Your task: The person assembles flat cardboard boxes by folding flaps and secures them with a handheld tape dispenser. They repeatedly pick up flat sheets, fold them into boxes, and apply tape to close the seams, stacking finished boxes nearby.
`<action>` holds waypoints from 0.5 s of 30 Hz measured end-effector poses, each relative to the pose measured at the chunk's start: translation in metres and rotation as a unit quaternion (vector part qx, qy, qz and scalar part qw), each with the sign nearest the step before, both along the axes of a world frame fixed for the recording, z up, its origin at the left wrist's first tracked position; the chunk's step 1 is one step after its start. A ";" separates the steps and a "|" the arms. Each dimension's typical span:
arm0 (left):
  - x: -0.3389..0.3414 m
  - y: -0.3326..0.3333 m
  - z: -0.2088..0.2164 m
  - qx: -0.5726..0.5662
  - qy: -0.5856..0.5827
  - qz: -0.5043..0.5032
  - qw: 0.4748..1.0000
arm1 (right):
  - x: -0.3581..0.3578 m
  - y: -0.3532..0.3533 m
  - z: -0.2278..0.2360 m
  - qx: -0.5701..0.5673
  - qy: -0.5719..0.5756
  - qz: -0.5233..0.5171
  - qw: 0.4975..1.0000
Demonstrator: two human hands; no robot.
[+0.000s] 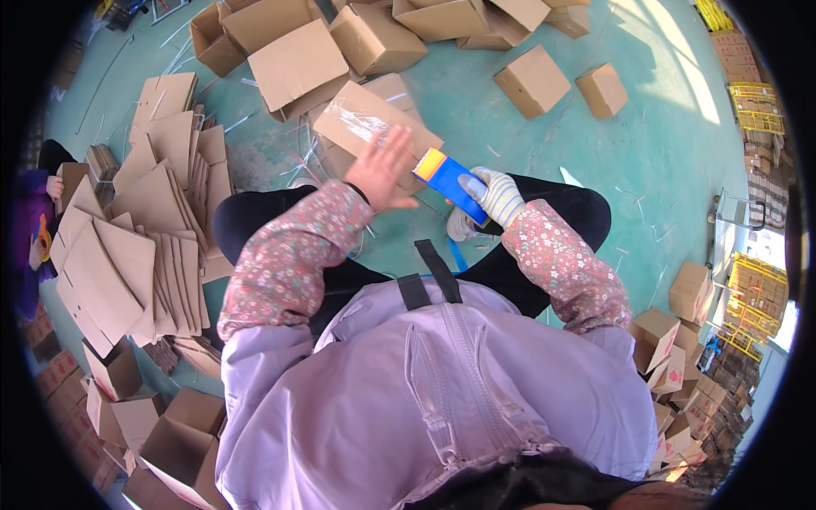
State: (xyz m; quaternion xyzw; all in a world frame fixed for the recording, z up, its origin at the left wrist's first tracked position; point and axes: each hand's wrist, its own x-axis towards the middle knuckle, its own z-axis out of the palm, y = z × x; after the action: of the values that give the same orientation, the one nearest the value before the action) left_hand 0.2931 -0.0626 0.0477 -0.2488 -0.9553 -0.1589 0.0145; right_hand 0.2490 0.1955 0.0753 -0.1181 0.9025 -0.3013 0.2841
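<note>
My left hand (pixel 384 168) is bare and held flat, fingers stretched out, over the near edge of a brown cardboard box (pixel 410 129). I cannot tell whether its fingers touch the box. Shiny clear tape (pixel 361 119) lies on the top of that box. In a striped knitted glove, my right hand (pixel 495 195) grips a blue tape dispenser (pixel 455 184) with a yellow and orange front end. The dispenser's front end is close to the box's right corner. Both hands are in front of my bent knees.
Flattened cardboard sheets (pixel 161 204) stand stacked at the left, with another person's purple sleeve (pixel 32 204) beyond. Several boxes (pixel 297 68) sit ahead, two smaller ones (pixel 533 82) to their right. Open boxes (pixel 183 450) fill the lower left. Yellow metal racks (pixel 752 297) stand at the right.
</note>
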 end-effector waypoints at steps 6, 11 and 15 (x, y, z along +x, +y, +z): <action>0.009 0.026 -0.027 0.038 0.083 0.064 0.994 | 0.004 -0.005 0.003 -0.011 -0.012 -0.020 1.000; 0.008 0.018 -0.028 0.010 0.079 0.051 0.996 | 0.023 0.014 0.017 0.007 0.006 -0.001 1.000; 0.009 0.019 -0.026 0.015 0.081 0.052 0.995 | 0.050 0.055 0.047 0.004 -0.047 -0.023 0.999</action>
State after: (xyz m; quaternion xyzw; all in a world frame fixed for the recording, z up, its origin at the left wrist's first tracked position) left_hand 0.3022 -0.0435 0.0216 -0.2105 -0.9602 -0.1515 0.1033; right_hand 0.2985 0.2509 0.1220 -0.0821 0.8918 -0.3097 0.3193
